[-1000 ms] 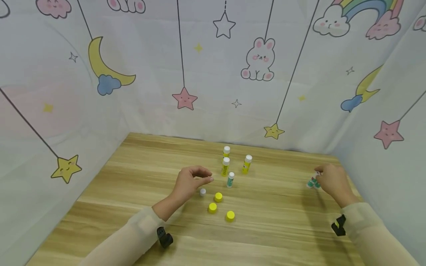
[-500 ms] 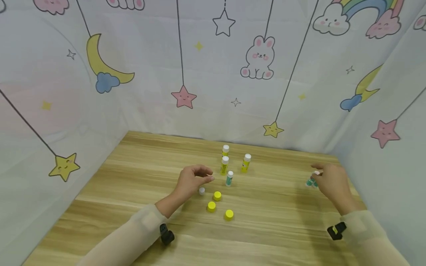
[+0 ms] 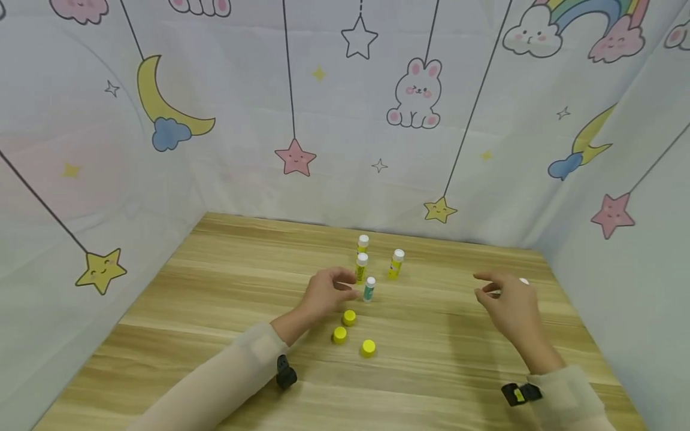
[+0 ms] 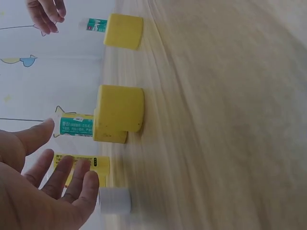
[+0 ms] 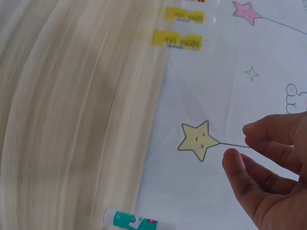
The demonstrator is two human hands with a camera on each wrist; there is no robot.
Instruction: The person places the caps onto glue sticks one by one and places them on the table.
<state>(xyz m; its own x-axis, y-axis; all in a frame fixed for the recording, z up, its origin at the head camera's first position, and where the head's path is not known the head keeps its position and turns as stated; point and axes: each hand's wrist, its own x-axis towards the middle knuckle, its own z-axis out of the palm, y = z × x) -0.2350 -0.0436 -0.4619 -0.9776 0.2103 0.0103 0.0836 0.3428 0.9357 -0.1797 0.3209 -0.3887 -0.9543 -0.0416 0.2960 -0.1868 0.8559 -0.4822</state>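
Note:
My left hand point(image 3: 326, 293) hovers beside a small teal glue stick point(image 3: 369, 290), its thumb and fingers apart with nothing between them. Behind that stick, several yellow glue sticks point(image 3: 396, 265) with white tops stand upright. Three yellow caps point(image 3: 349, 318) lie in front, and a white cap point(image 4: 115, 200) shows past the left fingertips in the left wrist view. Over the right side of the table, my right hand point(image 3: 509, 302) is empty, thumb and fingers loosely bent and apart. Another teal glue stick point(image 5: 129, 220) appears at the bottom of the right wrist view; in the head view my right hand mostly hides it.
The wooden table point(image 3: 215, 287) meets a white printed cloth point(image 3: 242, 179) at the back and both sides. A black wrist camera point(image 3: 286, 372) sits on the left sleeve, another wrist camera point(image 3: 520, 393) on the right.
My right hand has left the teal glue sticks at the right and moved left, its fingers parted. My left hand has shifted right towards the middle teal stick, now covering the white cap.

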